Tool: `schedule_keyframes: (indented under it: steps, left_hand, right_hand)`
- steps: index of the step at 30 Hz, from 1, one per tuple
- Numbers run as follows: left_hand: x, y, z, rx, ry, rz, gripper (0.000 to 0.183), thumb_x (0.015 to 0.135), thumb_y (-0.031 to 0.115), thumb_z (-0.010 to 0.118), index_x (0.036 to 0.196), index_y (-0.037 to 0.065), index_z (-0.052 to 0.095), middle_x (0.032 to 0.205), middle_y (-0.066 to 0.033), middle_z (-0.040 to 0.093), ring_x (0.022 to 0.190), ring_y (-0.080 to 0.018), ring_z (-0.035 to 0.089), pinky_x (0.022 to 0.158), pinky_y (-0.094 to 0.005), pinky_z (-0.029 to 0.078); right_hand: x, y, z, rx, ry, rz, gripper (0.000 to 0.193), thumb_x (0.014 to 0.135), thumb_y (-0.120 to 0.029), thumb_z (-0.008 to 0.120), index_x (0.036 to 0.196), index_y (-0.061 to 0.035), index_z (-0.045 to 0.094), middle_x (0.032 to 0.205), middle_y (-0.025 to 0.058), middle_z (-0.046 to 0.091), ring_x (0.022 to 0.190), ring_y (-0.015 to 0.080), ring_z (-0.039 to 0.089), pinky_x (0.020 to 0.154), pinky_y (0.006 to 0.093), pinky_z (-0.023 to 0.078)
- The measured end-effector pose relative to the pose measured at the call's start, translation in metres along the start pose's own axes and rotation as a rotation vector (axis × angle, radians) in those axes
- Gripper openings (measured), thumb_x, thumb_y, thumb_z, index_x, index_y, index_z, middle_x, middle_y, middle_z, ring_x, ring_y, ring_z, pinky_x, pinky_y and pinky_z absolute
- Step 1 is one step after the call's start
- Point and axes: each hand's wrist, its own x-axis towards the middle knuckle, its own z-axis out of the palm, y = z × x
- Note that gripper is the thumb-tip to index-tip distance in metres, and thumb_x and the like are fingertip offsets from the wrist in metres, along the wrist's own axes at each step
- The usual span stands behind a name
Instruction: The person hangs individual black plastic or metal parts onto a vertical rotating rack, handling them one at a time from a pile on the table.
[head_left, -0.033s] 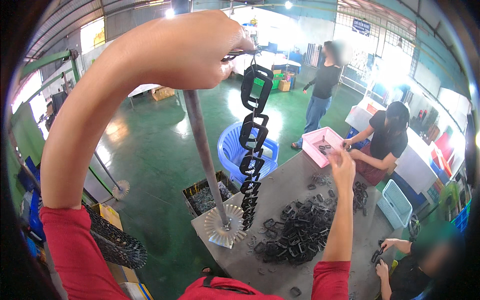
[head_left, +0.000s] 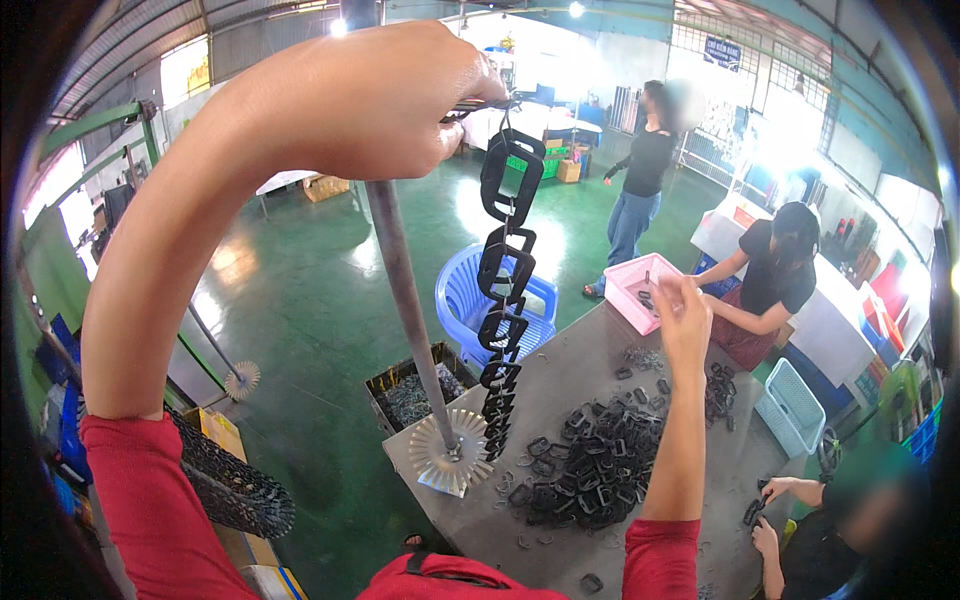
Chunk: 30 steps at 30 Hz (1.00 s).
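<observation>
My left hand (head_left: 370,100) is raised high and shut on a thin wire (head_left: 478,106). A long string of black rectangular plastic rings (head_left: 503,300) hangs from the wire down to the grey table (head_left: 560,385). The string runs beside an upright metal pole (head_left: 405,290) that stands on a fan-shaped disc base (head_left: 448,462). My right hand (head_left: 685,315) reaches out over the table, above a loose pile of the same black rings (head_left: 590,465) and close to a pink tray (head_left: 628,285). Its fingers point away from me, and whether they hold anything is hidden.
A seated person in black (head_left: 775,270) works at the pink tray; another person (head_left: 645,170) stands on the green floor behind. A third person's hands (head_left: 765,505) handle rings at lower right. A blue plastic chair (head_left: 462,300), a crate of parts (head_left: 395,395) and a light blue basket (head_left: 795,405) flank the table.
</observation>
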Motion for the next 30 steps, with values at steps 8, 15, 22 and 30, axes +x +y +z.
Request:
schedule_keyframes:
  steps: [8, 15, 22, 30]
  left_hand:
    - [0.006, 0.004, 0.000, -0.015, 0.036, 0.062, 0.036, 0.076, 0.004, 0.056, 0.111, -0.003, 0.057, 0.113, -0.0190, 0.057, 0.107, -0.0337, 0.052, 0.095, -0.0387, 0.039]
    - [0.006, 0.002, 0.001, 0.021, 0.063, 0.156, 0.038, 0.072, 0.000, 0.054, 0.110, -0.003, 0.057, 0.108, -0.0190, 0.059, 0.103, -0.0351, 0.053, 0.093, -0.0398, 0.040]
    - [-0.002, 0.004, -0.014, -0.047, 0.167, 0.408, 0.035, 0.070, -0.001, 0.050, 0.103, -0.005, 0.057, 0.092, -0.0225, 0.059, 0.087, -0.0368, 0.057, 0.079, -0.0408, 0.045]
    - [-0.008, -0.012, -0.009, -0.163, 0.091, 0.362, 0.043, 0.071, 0.000, 0.046, 0.112, -0.008, 0.052, 0.088, -0.0235, 0.061, 0.082, -0.0346, 0.060, 0.078, -0.0389, 0.047]
  right_hand:
    - [0.049, -0.190, 0.028, 0.467, 0.092, -0.291, 0.015, 0.079, -0.006, 0.063, 0.093, -0.0030, 0.065, 0.083, 0.0097, 0.066, 0.066, 0.0164, 0.063, 0.062, 0.0280, 0.049]
    - [0.067, -0.181, 0.027, 1.114, -0.265, 0.019, 0.010, 0.081, -0.006, 0.063, 0.088, -0.0005, 0.068, 0.072, 0.0061, 0.066, 0.058, 0.0109, 0.060, 0.058, 0.0239, 0.050]
    - [0.066, -0.144, 0.012, 1.297, -0.493, 0.051, 0.018, 0.083, -0.014, 0.064, 0.096, -0.0011, 0.065, 0.078, 0.0061, 0.065, 0.063, 0.0109, 0.059, 0.058, 0.0233, 0.048]
    - [0.030, 0.016, -0.060, 0.714, -0.198, 0.383, 0.018, 0.085, -0.016, 0.061, 0.098, -0.0043, 0.056, 0.074, 0.0000, 0.054, 0.064, 0.0087, 0.053, 0.053, 0.0201, 0.036]
